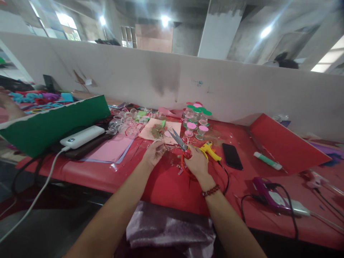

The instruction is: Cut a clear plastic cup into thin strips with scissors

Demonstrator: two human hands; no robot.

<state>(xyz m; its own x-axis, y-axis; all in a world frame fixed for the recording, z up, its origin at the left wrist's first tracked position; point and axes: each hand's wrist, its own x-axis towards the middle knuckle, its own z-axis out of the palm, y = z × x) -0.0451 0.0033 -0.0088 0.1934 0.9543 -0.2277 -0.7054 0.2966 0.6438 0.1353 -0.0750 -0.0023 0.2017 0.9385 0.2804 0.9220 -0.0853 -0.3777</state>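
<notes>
My right hand (pixel 197 160) is closed around the red handles of a pair of scissors (pixel 179 139). The blades are parted and point up and to the left. Between the fingers of my left hand (pixel 154 153) is a small clear plastic cup (pixel 160 145), partly hidden by the fingers. Just beyond both hands lies a pale pink sheet (pixel 147 132) with brownish scraps and a bit of green paper on it. A yellow glue gun (pixel 212 151) rests right beside my right hand. Small scraps litter the red tabletop (pixel 166 182) between the hands.
Several clear cups (pixel 126 122) lie heaped at back left; others stand stacked with pink and green paper discs (pixel 197 109). A white power bank (pixel 82 137), pink paper (pixel 110 148), a black phone (pixel 232 156), a glue stick (pixel 267 161) and a purple power strip (pixel 271 197) surround the work. Green (pixel 59 123) and red (pixel 287 143) boards stand at the sides.
</notes>
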